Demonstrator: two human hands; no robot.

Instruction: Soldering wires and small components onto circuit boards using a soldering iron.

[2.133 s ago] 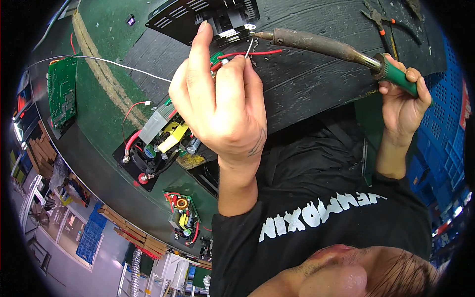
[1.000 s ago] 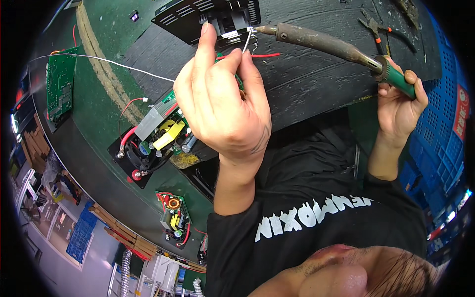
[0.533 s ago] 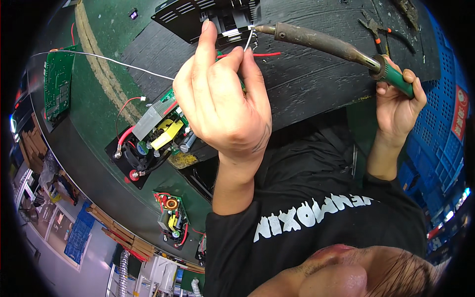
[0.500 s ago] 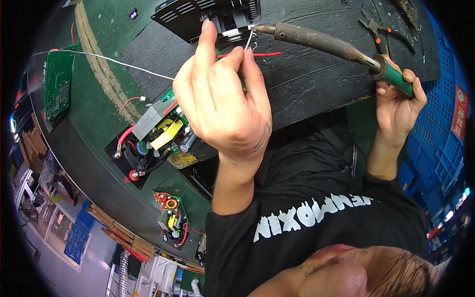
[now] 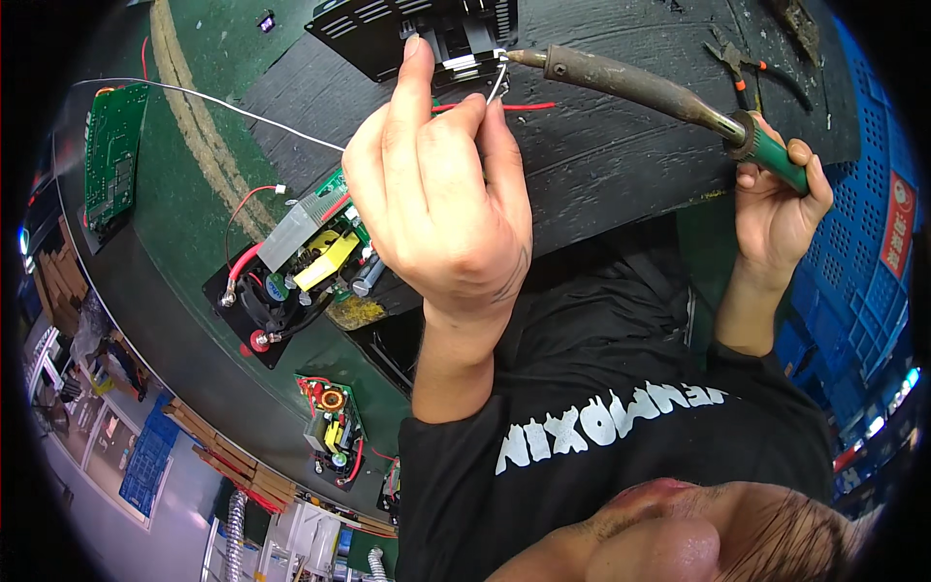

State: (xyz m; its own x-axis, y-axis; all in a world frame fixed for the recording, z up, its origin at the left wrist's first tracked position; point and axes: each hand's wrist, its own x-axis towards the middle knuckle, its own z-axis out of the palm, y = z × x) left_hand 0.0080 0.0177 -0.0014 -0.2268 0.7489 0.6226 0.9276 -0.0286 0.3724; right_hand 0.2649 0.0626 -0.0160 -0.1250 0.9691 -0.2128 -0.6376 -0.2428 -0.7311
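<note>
My right hand [image 5: 773, 218] is closed round the green handle of a soldering iron [image 5: 635, 85], whose shaft reaches left across the mat. Its tip meets a white-and-metal part at the lower right edge of a black slotted panel [image 5: 361, 41]. My left hand [image 5: 441, 194] pinches a strand of solder wire [image 5: 255, 117] between thumb and a finger, with the wire's end beside the iron's tip. The raised index finger lies against the black panel. A red wire [image 5: 529, 106] sticks out past my left fingers. Behind this hand, a circuit assembly with a fan [image 5: 325, 257] is partly hidden.
Orange-handled cutters [image 5: 734, 66] lie at the far right of the black mat [image 5: 621, 155]. A green circuit board [image 5: 112, 160] stands at the far left. Another small circuit assembly [image 5: 335, 427] sits nearer me. Blue crates [image 5: 853, 242] stand along the right.
The view has shifted slightly. Both hands keep their grips, and the iron's tip stays at the panel's edge beside the solder.
</note>
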